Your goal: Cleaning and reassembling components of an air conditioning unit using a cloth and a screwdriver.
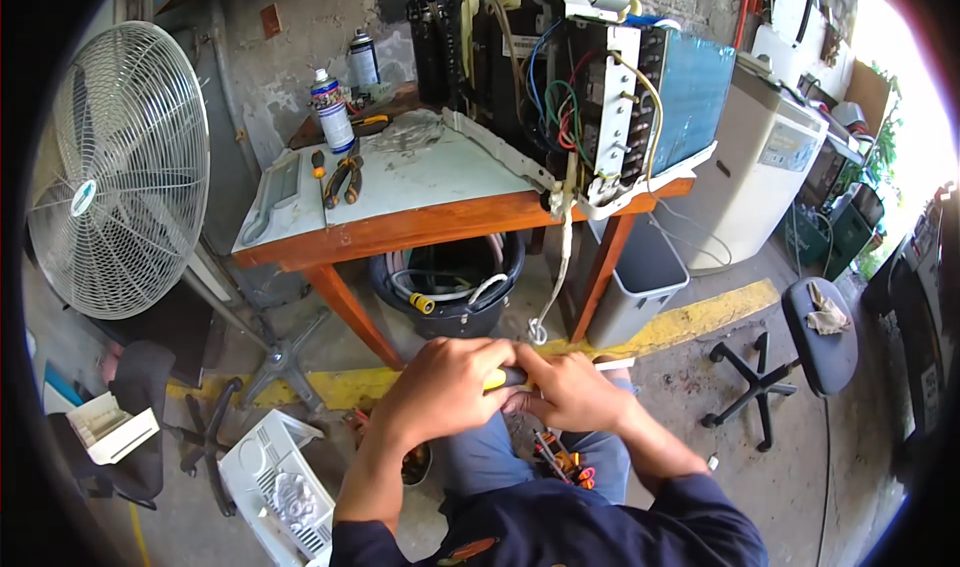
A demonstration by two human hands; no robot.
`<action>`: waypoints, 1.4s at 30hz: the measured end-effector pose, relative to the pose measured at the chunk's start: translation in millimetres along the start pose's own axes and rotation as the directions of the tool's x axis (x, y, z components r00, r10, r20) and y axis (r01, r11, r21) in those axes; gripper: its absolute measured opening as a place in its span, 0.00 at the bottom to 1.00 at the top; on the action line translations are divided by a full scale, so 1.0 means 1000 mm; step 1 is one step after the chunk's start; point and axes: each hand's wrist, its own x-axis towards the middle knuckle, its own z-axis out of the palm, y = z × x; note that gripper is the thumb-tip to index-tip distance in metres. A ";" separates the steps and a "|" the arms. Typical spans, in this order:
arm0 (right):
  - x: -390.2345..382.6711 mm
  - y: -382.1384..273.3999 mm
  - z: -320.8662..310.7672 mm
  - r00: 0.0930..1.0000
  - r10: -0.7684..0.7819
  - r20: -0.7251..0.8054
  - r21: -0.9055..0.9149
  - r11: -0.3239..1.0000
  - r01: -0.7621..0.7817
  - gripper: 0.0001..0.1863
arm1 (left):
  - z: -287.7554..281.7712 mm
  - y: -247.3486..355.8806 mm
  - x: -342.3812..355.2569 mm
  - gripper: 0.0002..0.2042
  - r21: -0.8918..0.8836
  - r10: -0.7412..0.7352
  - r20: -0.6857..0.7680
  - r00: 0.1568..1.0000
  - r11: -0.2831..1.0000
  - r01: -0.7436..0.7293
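My left hand (450, 385) and my right hand (572, 395) meet above my lap, both closed around a yellow-and-black handled tool (505, 377); its working end is hidden by my fingers. More orange-handled tools (567, 464) lie between my legs. In front stands a wooden-edged table (430, 219) bearing an opened air conditioner unit (612, 107) with a blue finned coil and loose wires, plus pliers (343, 177), a screwdriver (319, 170) and a spray can (331, 115). A white corded length (552, 285) dangles from the unit to just beyond my hands.
A large fan (135, 167) stands left, near chairs (140, 407) and a white plastic housing (260, 472) on the floor. A black tub of hoses (450, 312) and grey bin (645, 287) sit under and beside the table. A washing machine (755, 167) and stool (820, 352) are right.
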 end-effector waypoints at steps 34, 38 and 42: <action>-0.250 0.116 0.115 0.380 0.773 -0.508 0.174 0.524 -0.834 0.16 | -0.020 0.010 0.301 0.07 0.138 0.162 -0.985 0.065 0.951 -0.276; -0.253 0.117 0.118 0.370 0.764 -0.528 0.134 0.506 -0.852 0.15 | -0.023 0.007 0.312 0.06 0.296 0.273 -0.954 -0.124 0.925 -0.239; -0.254 0.120 0.120 0.388 0.739 -0.550 0.066 0.502 -0.862 0.14 | -0.020 0.010 0.303 0.05 0.335 0.342 -0.939 0.042 0.934 -0.126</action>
